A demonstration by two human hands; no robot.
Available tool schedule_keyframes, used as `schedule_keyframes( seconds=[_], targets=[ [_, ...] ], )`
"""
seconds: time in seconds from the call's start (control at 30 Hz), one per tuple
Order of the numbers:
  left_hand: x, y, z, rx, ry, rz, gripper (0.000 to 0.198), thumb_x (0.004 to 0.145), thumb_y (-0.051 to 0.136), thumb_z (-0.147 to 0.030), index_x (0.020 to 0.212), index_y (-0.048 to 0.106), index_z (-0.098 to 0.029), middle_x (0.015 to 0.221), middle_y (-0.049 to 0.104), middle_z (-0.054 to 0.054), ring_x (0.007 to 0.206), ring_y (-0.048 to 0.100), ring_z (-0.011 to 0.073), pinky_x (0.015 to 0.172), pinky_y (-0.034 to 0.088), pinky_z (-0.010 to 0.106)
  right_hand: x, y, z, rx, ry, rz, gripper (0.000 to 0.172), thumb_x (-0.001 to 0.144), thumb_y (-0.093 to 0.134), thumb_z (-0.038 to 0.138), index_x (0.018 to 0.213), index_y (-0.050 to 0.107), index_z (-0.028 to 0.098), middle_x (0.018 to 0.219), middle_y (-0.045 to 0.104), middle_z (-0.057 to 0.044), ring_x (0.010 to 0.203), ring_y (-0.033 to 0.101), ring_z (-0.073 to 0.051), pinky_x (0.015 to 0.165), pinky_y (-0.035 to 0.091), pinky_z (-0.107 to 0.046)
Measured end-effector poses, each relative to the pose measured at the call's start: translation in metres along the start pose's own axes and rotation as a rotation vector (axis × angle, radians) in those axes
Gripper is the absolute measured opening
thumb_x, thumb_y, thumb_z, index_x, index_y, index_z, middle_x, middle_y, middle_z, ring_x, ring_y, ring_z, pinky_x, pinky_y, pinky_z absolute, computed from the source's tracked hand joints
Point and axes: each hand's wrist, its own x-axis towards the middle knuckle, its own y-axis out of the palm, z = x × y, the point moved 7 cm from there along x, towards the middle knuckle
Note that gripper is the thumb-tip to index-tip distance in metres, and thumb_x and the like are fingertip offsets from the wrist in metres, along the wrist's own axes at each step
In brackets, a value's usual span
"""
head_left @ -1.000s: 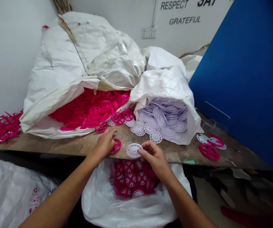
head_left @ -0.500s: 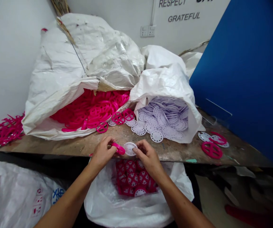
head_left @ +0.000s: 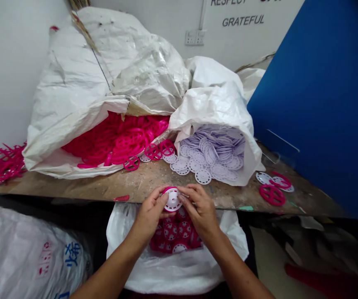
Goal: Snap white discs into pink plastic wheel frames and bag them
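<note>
My left hand [head_left: 149,218] and my right hand [head_left: 199,211] meet just over the front edge of the wooden bench [head_left: 73,185]. Between them they hold a white perforated plastic disc [head_left: 172,200] pressed against a magenta plastic spoked wheel [head_left: 166,190], most of which my fingers hide. Below my hands, an open white plastic bag [head_left: 166,272] holds several assembled magenta-and-white wheels [head_left: 170,231]. Loose magenta wheels [head_left: 131,163] lie in front of a white sack full of magenta pieces [head_left: 116,143], and a second sack holds lilac-white discs [head_left: 213,155].
A magenta wheel and white discs [head_left: 272,189] lie on the bench at right, beside a tall blue board [head_left: 309,95]. Magenta sprues [head_left: 1,166] lie at far left. A printed white sack [head_left: 26,253] sits on the floor at lower left.
The magenta wheel and white disc, separate earlier, are now pressed together between both hands. My hands have moved closer together, and the view has shifted slightly.
</note>
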Motion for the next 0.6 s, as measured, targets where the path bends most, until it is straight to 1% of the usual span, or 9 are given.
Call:
schedule_keyframes(
  seconds=[0.07,0.13,0.2,0.23,0.3,0.4,0.43,0.5,0.6],
  targets=[
    [-0.001,-0.001,-0.002,0.114,0.065,0.007,0.041,0.083,0.055,-0.042,0.117,0.056,-0.019,0.117,0.062,0.007,0.101,0.06,0.0228,0.076,0.054,0.032,0.0,0.003,0.002,0.02,-0.004,0.057,0.021,0.086,0.054,0.027,0.101,0.069,0.027,0.099,0.065,-0.005,0.092,0.06,-0.02,0.081,0.046,-0.031],
    [-0.002,-0.001,-0.01,0.252,0.185,0.004,0.033,0.085,0.052,-0.037,0.111,0.061,-0.019,0.116,0.063,0.006,0.106,0.058,0.022,0.089,0.048,0.033,0.001,0.008,0.003,0.049,0.02,0.133,0.021,0.087,0.052,0.027,0.101,0.068,0.026,0.096,0.068,-0.004,0.091,0.061,-0.02,0.081,0.046,-0.031],
    [-0.005,0.0,-0.017,0.347,0.282,-0.014,0.028,0.087,0.05,-0.034,0.106,0.064,-0.019,0.114,0.064,0.005,0.109,0.056,0.0211,0.098,0.042,0.032,0.002,0.009,0.003,0.057,0.041,0.158,0.019,0.087,0.052,0.027,0.099,0.067,0.024,0.094,0.068,-0.003,0.088,0.061,-0.02,0.079,0.045,-0.03],
    [-0.005,0.001,-0.018,0.356,0.297,-0.021,0.028,0.087,0.05,-0.033,0.106,0.064,-0.019,0.115,0.064,0.005,0.11,0.055,0.021,0.1,0.04,0.032,0.002,0.008,0.002,0.063,0.055,0.153,0.018,0.087,0.052,0.027,0.098,0.066,0.024,0.092,0.068,-0.003,0.087,0.061,-0.019,0.078,0.045,-0.03],
    [-0.006,0.004,-0.014,0.285,0.248,-0.006,0.031,0.088,0.049,-0.034,0.113,0.059,-0.019,0.118,0.062,0.006,0.11,0.056,0.021,0.096,0.043,0.032,0.002,0.006,-0.005,0.124,0.129,0.129,0.018,0.088,0.051,0.03,0.097,0.064,0.022,0.088,0.067,-0.003,0.081,0.06,-0.018,0.072,0.046,-0.028],
    [-0.007,0.01,0.0,0.129,0.09,0.086,0.044,0.084,0.055,-0.034,0.124,0.045,-0.021,0.119,0.061,0.007,0.103,0.061,0.0212,0.079,0.052,0.03,-0.004,0.006,-0.018,0.321,0.282,0.155,0.02,0.087,0.052,0.033,0.101,0.059,0.021,0.085,0.064,-0.001,0.068,0.059,-0.015,0.063,0.047,-0.026],
    [-0.007,0.011,0.005,0.108,0.053,0.108,0.046,0.082,0.058,-0.033,0.124,0.043,-0.021,0.117,0.061,0.007,0.099,0.062,0.0208,0.073,0.053,0.028,-0.007,0.009,-0.021,0.378,0.308,0.191,0.022,0.085,0.055,0.033,0.104,0.057,0.022,0.086,0.064,-0.001,0.069,0.059,-0.014,0.063,0.047,-0.026],
    [-0.009,0.011,0.011,0.137,0.033,0.114,0.042,0.081,0.059,-0.031,0.119,0.045,-0.019,0.11,0.064,0.008,0.09,0.065,0.0192,0.068,0.053,0.026,-0.014,0.013,-0.023,0.424,0.316,0.258,0.029,0.081,0.06,0.029,0.108,0.053,0.023,0.092,0.064,-0.002,0.078,0.06,-0.016,0.068,0.048,-0.026],
    [-0.01,0.008,0.019,0.24,0.053,0.071,0.034,0.083,0.055,-0.032,0.113,0.048,-0.017,0.092,0.067,0.006,0.073,0.066,0.0168,0.064,0.052,0.026,-0.022,0.015,-0.024,0.382,0.293,0.264,0.028,0.079,0.062,0.024,0.105,0.051,0.023,0.091,0.064,-0.002,0.084,0.061,-0.016,0.074,0.048,-0.028]
  ],
)
